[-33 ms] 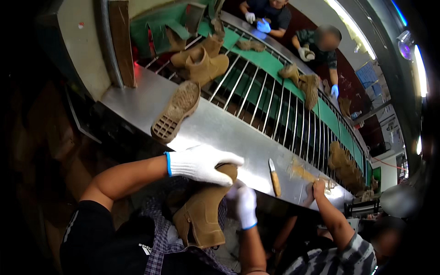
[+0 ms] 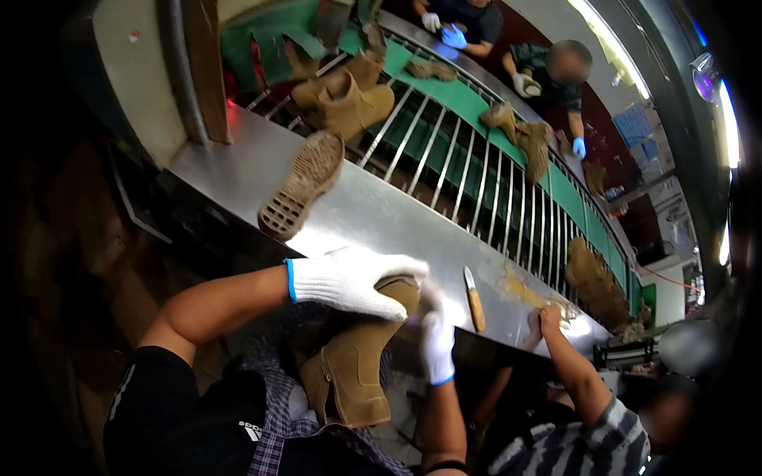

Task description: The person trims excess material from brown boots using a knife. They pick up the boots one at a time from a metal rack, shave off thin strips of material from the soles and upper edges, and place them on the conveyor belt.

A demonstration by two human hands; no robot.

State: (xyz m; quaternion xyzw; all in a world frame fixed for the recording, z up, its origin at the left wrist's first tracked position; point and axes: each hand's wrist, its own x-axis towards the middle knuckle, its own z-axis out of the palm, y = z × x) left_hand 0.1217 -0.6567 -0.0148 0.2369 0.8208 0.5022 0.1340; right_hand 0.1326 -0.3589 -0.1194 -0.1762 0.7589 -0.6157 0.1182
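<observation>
A tan ankle boot [image 2: 353,361] leans against my lap, its opening low and its toe tilted up toward the bench. My left hand [image 2: 345,279], in a white knit glove, is closed around the toe end. Just right of the toe is my gloved right hand [image 2: 437,339]; its fingers are smeared by motion, so their grip and anything in them cannot be made out. On the bench lies a brown shoe sole [image 2: 305,186], tread partly facing me. A knife with a wooden handle [image 2: 475,305] rests to the right.
The metal bench edge [image 2: 381,218] borders a rack of metal bars [image 2: 432,151] carrying tan boots [image 2: 353,107] and more boots [image 2: 591,278]. Beside me on the right, a co-worker's bare hand [image 2: 550,317] touches the bench. Two gloved people work across the line.
My right hand has moved up and slightly right beside the toe. The boot's toe and my left hand have shifted slightly right. The knife stays on the bench.
</observation>
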